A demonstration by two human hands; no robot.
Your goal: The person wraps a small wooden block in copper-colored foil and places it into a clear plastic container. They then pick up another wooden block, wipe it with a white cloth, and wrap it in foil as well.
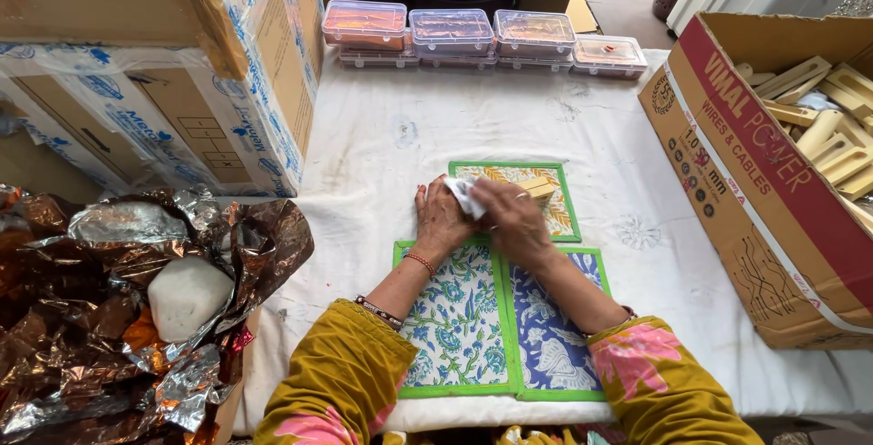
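Table (382, 136), white cloth over it. Cardboard box (773, 181) of wooden pcs at my right, foil heap (100, 318) at my left. Three green-edged printed mats (459, 327) in front of me. My left hand (439, 218) lies flat by the top mat's (555, 213) left edge. My right hand (514, 218), blurred, pinches a white wad (466, 197) btwn both hands; small wooden block (538, 189) just beyond its knuckles.

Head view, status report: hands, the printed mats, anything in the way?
Left hand flat beside the white cloth. Right hand gripping that cloth, on yellow-print mat. Two blue-print mats below. Nothing obstructing.
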